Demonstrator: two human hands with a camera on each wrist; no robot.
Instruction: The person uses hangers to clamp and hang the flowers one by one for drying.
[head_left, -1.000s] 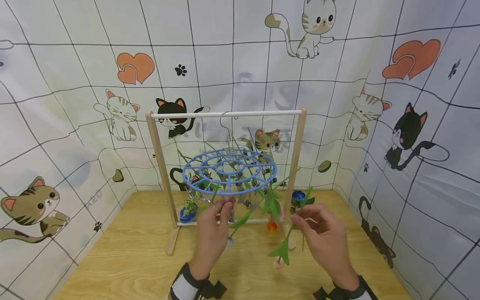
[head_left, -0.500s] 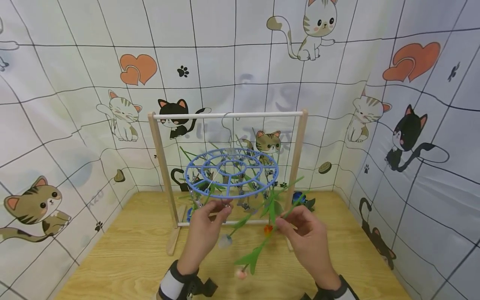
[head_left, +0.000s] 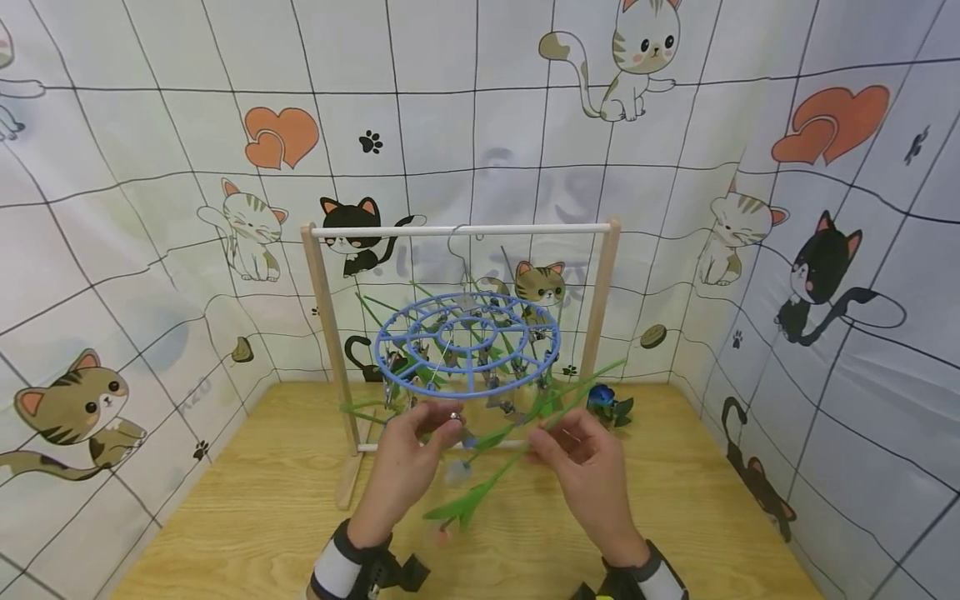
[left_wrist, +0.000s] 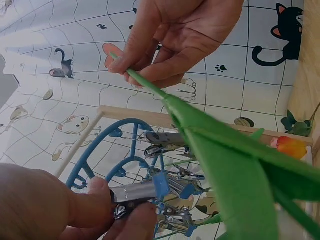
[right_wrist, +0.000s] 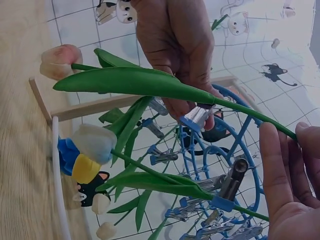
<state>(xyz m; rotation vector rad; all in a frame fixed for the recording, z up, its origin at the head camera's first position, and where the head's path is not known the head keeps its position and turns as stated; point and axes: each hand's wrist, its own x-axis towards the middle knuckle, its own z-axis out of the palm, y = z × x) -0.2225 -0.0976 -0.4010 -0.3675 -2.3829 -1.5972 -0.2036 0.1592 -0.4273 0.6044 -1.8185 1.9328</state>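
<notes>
In the head view my left hand (head_left: 411, 454) is under the front of the blue round hanging rack (head_left: 471, 394). It pinches a metal clip (left_wrist: 136, 192) with a blue tip; the left wrist view shows thumb and fingers pressing the clip's handles. My right hand (head_left: 588, 471) pinches the stem end of an artificial tulip (right_wrist: 61, 61) with a pale pink head and green leaves. The tulip slants down to the left, its head lowest. In the right wrist view its stem passes by the clip's blue tip; whether they touch, I cannot tell.
A wooden stand (head_left: 330, 333) with a white top bar carries the rack. Several clips hang from it, some holding artificial flowers, among them a white-blue tulip (right_wrist: 95, 143) and an orange one (left_wrist: 291, 146). A blue flower (head_left: 602, 397) lies on the wooden table (head_left: 247, 500) behind my right hand.
My right hand has moved left with the tulip, whose head swung left, below my left hand. My left hand has shifted slightly left, still holding the clip. The hanging flowers have shifted.
</notes>
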